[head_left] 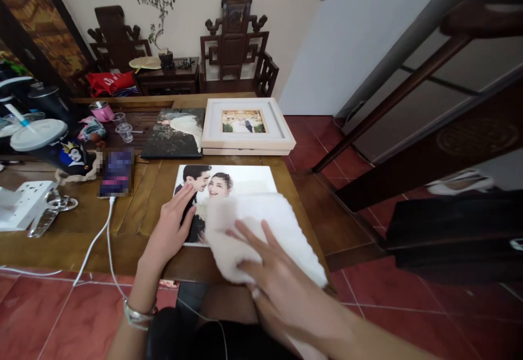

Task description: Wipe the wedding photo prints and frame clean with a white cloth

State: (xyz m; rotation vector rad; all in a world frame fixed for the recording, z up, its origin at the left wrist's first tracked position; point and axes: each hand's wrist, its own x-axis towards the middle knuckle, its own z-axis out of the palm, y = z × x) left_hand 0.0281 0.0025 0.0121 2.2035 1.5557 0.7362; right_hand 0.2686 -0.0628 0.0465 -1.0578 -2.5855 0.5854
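A photo panel (241, 177) with a white ground and a printed couple lies flat near the table's front edge. On its left side rests my left hand (174, 224), fingers stretched out and touching the printed surface. A fluffy white cloth (281, 218) covers the panel's right part and hangs over the table edge. My right hand (267, 264) grips and presses this cloth from above, its fingers partly spread and bent. What lies under the cloth is hidden.
Behind the panel are a dark photo panel (174, 131) and a framed photo in a pale box (249, 145). To the left stand a phone (116, 172) with a white cable, a lidded cup (67, 147), a clear hair claw (49, 210) and a white power strip (28, 205).
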